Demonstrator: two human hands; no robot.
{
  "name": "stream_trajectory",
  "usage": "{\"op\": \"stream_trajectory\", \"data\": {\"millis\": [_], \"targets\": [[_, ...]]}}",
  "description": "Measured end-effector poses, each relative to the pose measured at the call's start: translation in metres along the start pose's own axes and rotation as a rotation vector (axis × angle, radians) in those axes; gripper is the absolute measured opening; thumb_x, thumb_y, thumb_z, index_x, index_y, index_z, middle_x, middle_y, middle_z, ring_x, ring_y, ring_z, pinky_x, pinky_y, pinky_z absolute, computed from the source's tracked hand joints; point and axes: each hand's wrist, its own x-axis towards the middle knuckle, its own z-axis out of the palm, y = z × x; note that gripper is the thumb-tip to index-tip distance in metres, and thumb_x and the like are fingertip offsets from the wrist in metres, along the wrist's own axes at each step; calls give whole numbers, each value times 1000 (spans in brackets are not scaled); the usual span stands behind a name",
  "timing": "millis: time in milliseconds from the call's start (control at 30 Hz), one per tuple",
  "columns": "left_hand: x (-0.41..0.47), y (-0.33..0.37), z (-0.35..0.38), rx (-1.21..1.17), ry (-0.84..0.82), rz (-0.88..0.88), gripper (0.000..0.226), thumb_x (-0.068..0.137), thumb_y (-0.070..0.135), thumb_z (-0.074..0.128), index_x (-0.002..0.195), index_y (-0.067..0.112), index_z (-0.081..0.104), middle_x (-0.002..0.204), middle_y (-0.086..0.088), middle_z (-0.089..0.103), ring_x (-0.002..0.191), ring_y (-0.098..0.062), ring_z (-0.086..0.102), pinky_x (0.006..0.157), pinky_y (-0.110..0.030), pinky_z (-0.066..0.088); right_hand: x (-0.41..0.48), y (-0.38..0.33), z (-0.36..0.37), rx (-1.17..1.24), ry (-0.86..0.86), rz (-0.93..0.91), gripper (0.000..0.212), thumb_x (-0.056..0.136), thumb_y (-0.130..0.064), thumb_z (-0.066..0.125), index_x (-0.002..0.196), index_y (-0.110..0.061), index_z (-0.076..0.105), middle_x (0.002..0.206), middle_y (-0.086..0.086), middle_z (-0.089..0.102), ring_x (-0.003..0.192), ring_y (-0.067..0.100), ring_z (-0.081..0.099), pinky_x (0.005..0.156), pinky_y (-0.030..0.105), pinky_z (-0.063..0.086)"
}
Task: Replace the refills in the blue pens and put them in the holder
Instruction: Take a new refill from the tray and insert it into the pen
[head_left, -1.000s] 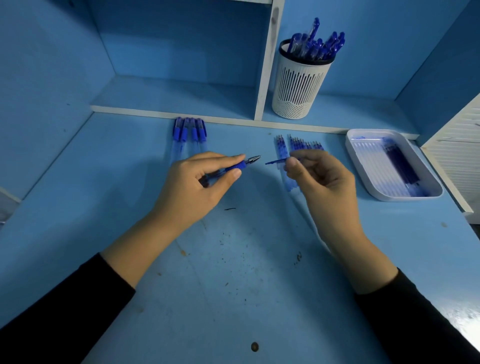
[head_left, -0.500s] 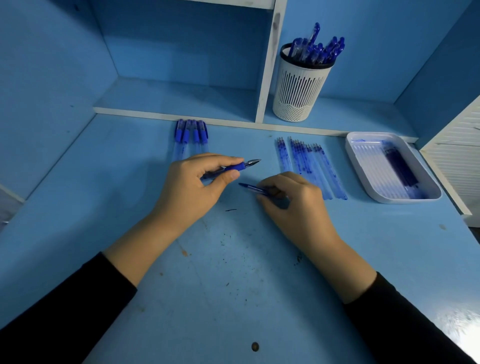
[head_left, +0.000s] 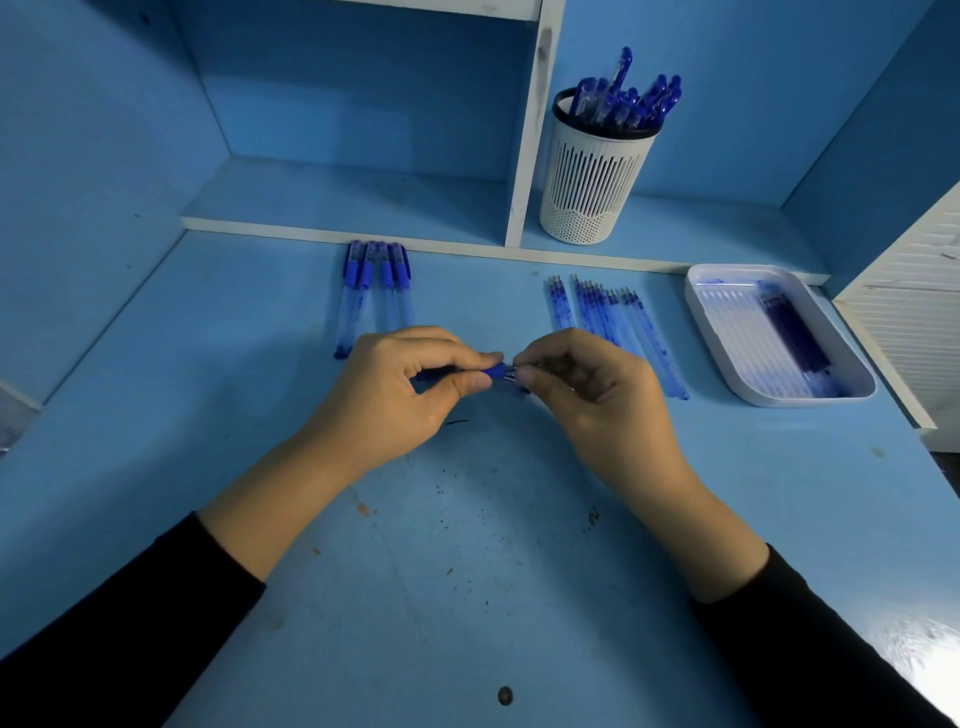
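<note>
Both hands hold one blue pen (head_left: 491, 371) just above the desk (head_left: 467, 571).
The left hand (head_left: 405, 395) grips the pen's barrel between thumb and curled fingers, while the right hand (head_left: 597, 400) pinches its tip end with thumb and forefinger. Beyond the left hand a row of pens (head_left: 376, 291) lies side by side; beyond the right hand lies a row of refills (head_left: 613, 322), with a white tray (head_left: 727, 364) of more refills beside it. Farthest back, the white holder (head_left: 592, 176) stands on the shelf, full of pens.

blue desk (head_left: 467, 597) with pens (head_left: 375, 291), refills (head_left: 618, 327), tray (head_left: 727, 384)
</note>
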Motion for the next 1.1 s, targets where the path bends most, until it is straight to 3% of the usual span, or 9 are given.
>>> {"op": "stream_trajectory", "data": {"millis": [200,367,500,567,700,833,900,1000,1100], "targets": [[0,1,-3,-15,2,17,17,86,13,73,102,11,76,90,5,73,82,-10,68,74,-19,52,-1,-4,-1,33,-13,61,20,83,-29,71,95,-13,67,84,1,69,81,16,67,76,23,52],[0,2,-2,-11,5,27,16,84,11,73,100,11,77,90,6,72,81,-8,68,75,-22,55,0,-2,-2,59,-46,34,14,86,-2,69,92,-15,65,86,1,69,83,16,67,79,22,51],[0,2,-4,6,1,38,16,85,10,74,101,10,77,89,5,72,80,-9,67,73,-19,53,-1,-4,-1,56,-33,66,17,85,-26,69,93,-11,65,81,3,69,78,20,66,75,30,55],[0,2,-3,12,1,37,16,84,10,74,100,10,77,88,6,72,80,-7,67,74,-16,51,-1,-3,-1,12,-43,59,9,88,-20,67,90,-12,65,78,3,69,76,21,67,76,36,56],[0,3,-3,16,-14,32,16,84,13,73,99,9,77,87,5,71,79,-7,67,73,-15,50,-1,-2,-2,-8,-64,39,12,86,-5,70,94,-11,63,84,-3,67,82,14,67,79,22,52],[1,3,-4,28,-8,46,15,84,9,75,99,9,77,88,2,72,80,-10,68,74,-19,53,-2,-6,2,-45,-25,125,24,84,-37,66,90,-14,65,77,-4,70,75,12,67,75,31,56],[1,3,-5,20,-7,32,15,84,10,75,99,9,77,88,1,72,80,-10,67,74,-17,52,-2,-4,2,-82,-37,116,16,90,-29,63,88,-14,65,75,-3,69,73,13,66,76,37,56],[0,3,-5,13,-10,28,16,84,10,74,100,10,77,87,1,71,78,-11,66,74,-17,52,-1,-4,0,6,-49,88,9,88,-8,68,95,-13,65,85,1,68,81,15,66,78,25,52],[1,2,-5,33,-11,43,16,84,9,74,100,10,77,88,1,72,79,-12,67,73,-21,53,-2,-6,0,34,-46,111,13,87,-20,70,96,-13,65,84,0,68,80,14,66,75,22,52]]}}
